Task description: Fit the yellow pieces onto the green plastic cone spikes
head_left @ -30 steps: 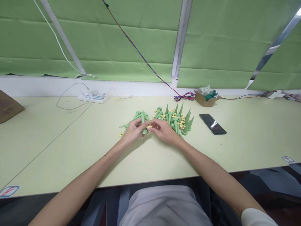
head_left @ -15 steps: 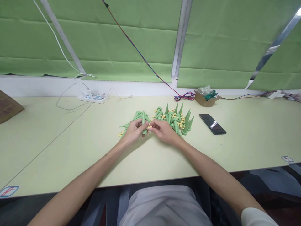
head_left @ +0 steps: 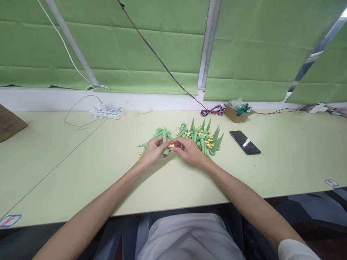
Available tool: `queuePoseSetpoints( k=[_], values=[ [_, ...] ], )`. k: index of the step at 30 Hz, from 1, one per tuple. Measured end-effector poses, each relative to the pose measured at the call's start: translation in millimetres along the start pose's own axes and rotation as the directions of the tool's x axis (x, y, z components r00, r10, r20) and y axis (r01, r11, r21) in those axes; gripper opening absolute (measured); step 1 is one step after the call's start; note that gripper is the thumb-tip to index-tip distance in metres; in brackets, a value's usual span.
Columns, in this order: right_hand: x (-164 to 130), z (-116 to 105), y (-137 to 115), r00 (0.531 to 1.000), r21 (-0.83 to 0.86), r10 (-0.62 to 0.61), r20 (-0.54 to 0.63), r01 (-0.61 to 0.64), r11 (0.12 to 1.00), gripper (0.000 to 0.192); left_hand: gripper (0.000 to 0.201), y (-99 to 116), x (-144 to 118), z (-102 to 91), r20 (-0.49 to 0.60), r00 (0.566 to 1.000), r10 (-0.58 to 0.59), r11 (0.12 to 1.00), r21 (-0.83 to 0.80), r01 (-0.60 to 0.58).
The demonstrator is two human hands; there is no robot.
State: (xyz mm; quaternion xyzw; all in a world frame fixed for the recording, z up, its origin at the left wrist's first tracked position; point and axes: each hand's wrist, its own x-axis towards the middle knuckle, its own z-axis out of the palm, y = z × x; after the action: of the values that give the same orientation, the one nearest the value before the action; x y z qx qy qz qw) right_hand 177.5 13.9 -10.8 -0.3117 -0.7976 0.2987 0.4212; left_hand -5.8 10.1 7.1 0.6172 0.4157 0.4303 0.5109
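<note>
My left hand [head_left: 155, 148] is closed around a green plastic spike [head_left: 165, 135], its point upward and its wide capped end down. At the spike's side, a small yellow valve piece [head_left: 171, 146] sits between the fingertips of both hands. My right hand [head_left: 187, 148] pinches that yellow piece with thumb and fingers. Whether the piece is fixed in the spike cannot be made out. Behind my left hand lie more green spikes [head_left: 158, 132], partly hidden by it. Beyond my right hand is a pile of green spikes with yellow pieces [head_left: 202, 138].
A black phone [head_left: 245, 142] lies to the right on the pale table [head_left: 173, 187]. Toward the back stand a small cardboard box [head_left: 238, 115] with plastic bags, a coil of red-blue wire [head_left: 213, 111] and a white power strip [head_left: 108, 113]. A brown object [head_left: 11, 123] is at the far left.
Both hands stay almost in place. The held spike has shifted very slightly left, and the yellow piece at its side shows a little more clearly.
</note>
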Motion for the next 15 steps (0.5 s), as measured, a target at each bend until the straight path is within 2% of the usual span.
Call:
queuePoseSetpoints(
  k=[6, 15],
  values=[
    [-0.1, 0.4, -0.3, 0.999, -0.016, -0.03, -0.017, 0.03, 0.999, 0.004, 0.034, 0.8, -0.8, 1.1, 0.002, 1.0, 0.009, 1.0, -0.012, -0.009],
    [-1.2, -0.5, 3.7, 0.998, -0.089, -0.057, 0.012, 0.058, 0.994, 0.014, 0.032, 3.2, -1.5, 0.7, 0.038, 0.998, 0.043, 0.997, 0.057, -0.046]
  ],
)
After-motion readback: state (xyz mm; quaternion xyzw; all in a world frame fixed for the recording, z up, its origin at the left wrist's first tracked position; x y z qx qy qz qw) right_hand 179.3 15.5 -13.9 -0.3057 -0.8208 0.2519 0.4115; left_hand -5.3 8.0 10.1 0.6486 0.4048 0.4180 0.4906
